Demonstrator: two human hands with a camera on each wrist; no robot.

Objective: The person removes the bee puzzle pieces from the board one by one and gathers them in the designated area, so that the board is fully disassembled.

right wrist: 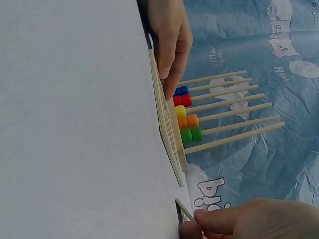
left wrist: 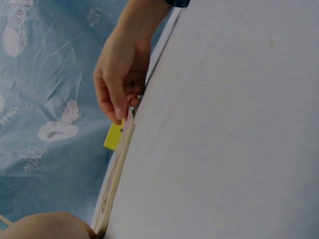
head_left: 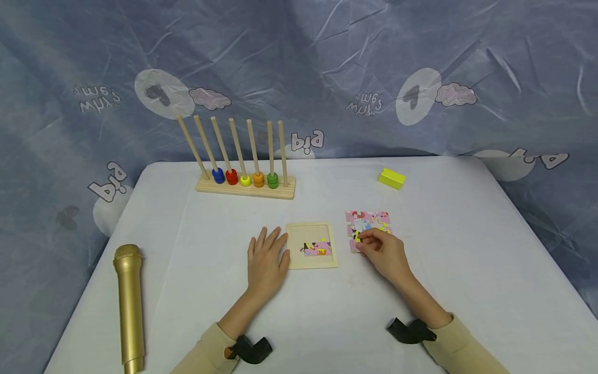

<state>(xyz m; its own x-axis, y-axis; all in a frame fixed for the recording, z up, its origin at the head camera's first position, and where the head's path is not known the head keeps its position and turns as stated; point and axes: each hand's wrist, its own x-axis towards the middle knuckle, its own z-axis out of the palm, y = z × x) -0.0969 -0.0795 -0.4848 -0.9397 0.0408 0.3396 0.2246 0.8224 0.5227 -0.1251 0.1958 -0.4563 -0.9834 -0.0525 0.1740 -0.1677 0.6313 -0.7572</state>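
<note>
My right hand (head_left: 385, 255) pinches a jigsaw piece (right wrist: 185, 209) between thumb and fingers; in the right wrist view its thin edge tilts up. It is right at the near-left side of a pink jigsaw picture (head_left: 369, 216), which the fingers partly cover in the head view. To the left lies a square wooden puzzle tray (head_left: 312, 268), with a few joined pink and yellow pieces (head_left: 318, 248) in its lower right part. My left hand (head_left: 266, 262) lies palm down, fingers spread, its thumb and fingertips right at the tray's left edge.
A wooden bead rack (head_left: 245, 190) with upright pegs and coloured beads stands at the back left. A yellow block (head_left: 392, 178) lies at the back right. Along the left side of the white table (head_left: 467, 244) is a gold microphone (head_left: 131, 306).
</note>
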